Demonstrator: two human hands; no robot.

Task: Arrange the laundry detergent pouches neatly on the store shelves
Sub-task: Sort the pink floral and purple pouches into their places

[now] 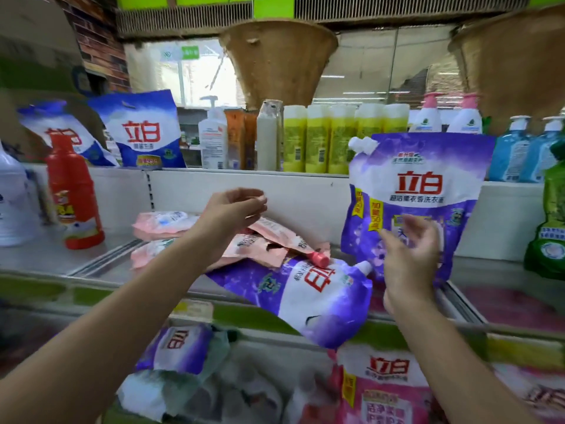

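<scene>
A purple detergent pouch (419, 191) stands upright against the back wall of the middle shelf (55, 258). A second purple pouch (308, 298) lies flat, hanging over the shelf's front edge. Several pink pouches (263, 243) lie in a loose heap behind it. My left hand (235, 215) hovers above the pink heap, fingers loosely curled, holding nothing. My right hand (409, 255) is raised just in front of the standing purple pouch with relaxed fingers; it grips nothing.
A red bottle (75, 191) and a white jug (15, 203) stand at the left. Blue-white bags (143, 133) and rows of bottles (318, 139) fill the upper shelf. A green pouch (550, 228) stands at the right. More purple and pink pouches (385, 390) sit on the shelf below.
</scene>
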